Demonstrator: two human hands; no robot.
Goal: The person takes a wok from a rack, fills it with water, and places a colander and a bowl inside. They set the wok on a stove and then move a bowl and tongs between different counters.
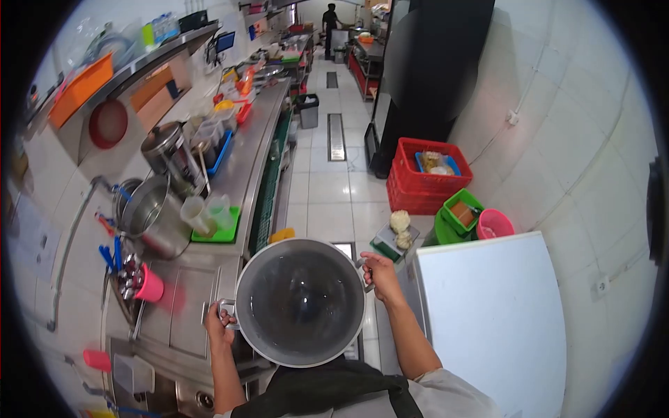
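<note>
A wide grey cooking pot (301, 303) with two side handles is held out in front of my body. The glossy dark inside reflects the ceiling lights. Around its left handle, close to the steel counter's edge, my left hand (219, 323) is closed. My right hand (380, 276) grips the opposite handle, a little higher in the view, near the white-topped chest (498, 313). The rim faces up toward me, and the pot hides part of the floor below.
On the left, a steel counter (240, 125) carries a tall steel pot (155, 216), a green tray (221, 233) with plastic jugs and a pink cutlery cup (149, 284). Red crates (421, 198) stand on the right. A tiled aisle (327, 188) leads to a person (329, 31) far off.
</note>
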